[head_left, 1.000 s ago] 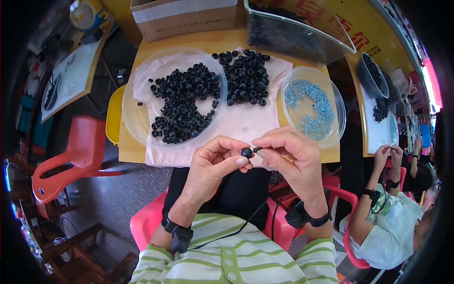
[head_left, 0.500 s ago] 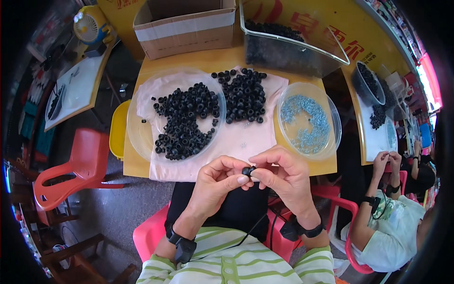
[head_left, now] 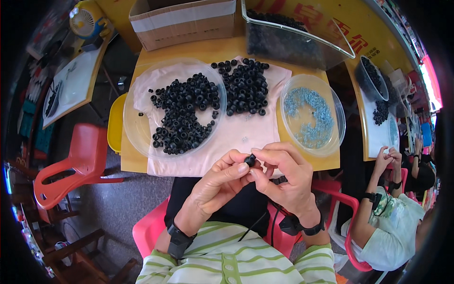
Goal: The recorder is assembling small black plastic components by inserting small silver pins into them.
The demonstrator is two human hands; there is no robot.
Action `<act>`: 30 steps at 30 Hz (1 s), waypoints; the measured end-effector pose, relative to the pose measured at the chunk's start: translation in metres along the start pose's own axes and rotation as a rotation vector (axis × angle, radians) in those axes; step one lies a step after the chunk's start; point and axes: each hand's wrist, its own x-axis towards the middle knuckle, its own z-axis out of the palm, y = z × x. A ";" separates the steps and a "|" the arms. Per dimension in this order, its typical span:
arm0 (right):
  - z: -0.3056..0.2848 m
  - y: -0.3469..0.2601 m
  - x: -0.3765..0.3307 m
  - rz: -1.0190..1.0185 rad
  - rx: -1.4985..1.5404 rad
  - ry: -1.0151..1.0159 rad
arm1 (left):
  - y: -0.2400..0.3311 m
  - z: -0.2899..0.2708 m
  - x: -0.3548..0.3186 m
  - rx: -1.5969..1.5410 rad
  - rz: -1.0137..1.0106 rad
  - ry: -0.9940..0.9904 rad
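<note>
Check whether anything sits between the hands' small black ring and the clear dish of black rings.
Nothing visible does: the small black ring is pinched by both hands' fingers, and only bare pink cloth lies before the clear dish.

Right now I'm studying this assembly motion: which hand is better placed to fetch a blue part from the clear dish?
Probably the right hand: the dish of blue parts lies on its side, while the left hand helps pinch the black ring.

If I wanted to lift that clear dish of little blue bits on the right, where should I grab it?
Probably by the rim of the clear dish, from its near right side. The blue bits lie loose in the middle, so the rim is bare. The table edge lies close there, and the two hands work lower left of it.
</note>
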 end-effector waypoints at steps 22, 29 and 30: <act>-0.032 0.012 0.065 0.092 -0.334 -0.158 | 0.047 0.012 -0.010 0.841 0.409 0.259; -0.117 0.090 0.165 0.135 -0.637 0.351 | 0.116 -0.003 -0.053 1.620 0.578 0.700; -0.125 0.100 0.172 0.178 -0.690 0.328 | 0.120 -0.003 -0.056 1.667 0.531 0.685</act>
